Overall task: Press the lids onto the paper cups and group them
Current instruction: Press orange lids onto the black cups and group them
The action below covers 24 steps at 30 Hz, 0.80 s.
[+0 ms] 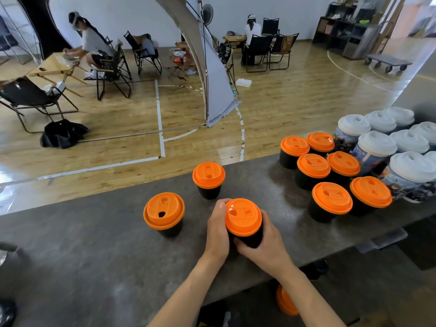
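A black paper cup with an orange lid (243,217) stands on the grey counter (94,244), held from both sides. My left hand (218,230) wraps its left side and my right hand (264,244) grips its lower right. Two more lidded black cups stand apart to the left: one (164,211) beside my hands and one (208,177) farther back. Several orange-lidded black cups (330,171) are grouped at the right.
Several taller printed cups with white lids (389,142) stand at the far right of the counter. A loose stack of orange lids (285,300) lies below the counter's near edge. Beyond the counter are a wooden floor, folding chairs and seated people.
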Each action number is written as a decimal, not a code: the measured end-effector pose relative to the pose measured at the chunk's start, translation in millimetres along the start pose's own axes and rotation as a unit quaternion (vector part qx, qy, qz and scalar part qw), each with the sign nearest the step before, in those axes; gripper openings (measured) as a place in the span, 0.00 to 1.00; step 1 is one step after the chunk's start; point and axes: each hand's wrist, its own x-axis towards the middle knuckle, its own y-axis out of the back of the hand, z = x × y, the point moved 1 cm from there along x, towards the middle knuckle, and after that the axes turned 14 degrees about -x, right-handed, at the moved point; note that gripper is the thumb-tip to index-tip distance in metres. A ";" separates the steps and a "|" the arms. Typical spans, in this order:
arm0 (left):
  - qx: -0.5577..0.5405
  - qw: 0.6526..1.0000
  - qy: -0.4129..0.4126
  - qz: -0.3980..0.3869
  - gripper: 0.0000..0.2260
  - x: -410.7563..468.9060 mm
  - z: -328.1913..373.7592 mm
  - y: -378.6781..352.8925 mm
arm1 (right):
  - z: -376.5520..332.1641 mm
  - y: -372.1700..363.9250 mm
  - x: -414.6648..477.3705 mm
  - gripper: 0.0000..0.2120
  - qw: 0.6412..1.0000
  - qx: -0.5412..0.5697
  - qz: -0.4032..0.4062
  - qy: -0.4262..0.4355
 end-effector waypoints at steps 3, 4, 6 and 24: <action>0.018 1.000 -0.006 0.006 0.19 1.2 -2.0 0.7 | -5.0 0.5 0.3 0.37 1.000 0.000 0.003 0.005; 0.020 1.000 -0.012 0.006 0.19 1.8 -2.9 1.7 | -5.6 0.8 0.5 0.37 1.000 0.001 0.008 0.007; 0.022 1.000 -0.015 0.007 0.19 2.0 -2.7 2.3 | -5.8 1.8 0.7 0.35 1.000 -0.004 0.013 0.008; 0.432 0.831 -0.341 0.079 0.17 -30.3 104.1 63.3 | -1.7 2.1 -16.0 0.31 0.980 -0.019 0.160 -0.119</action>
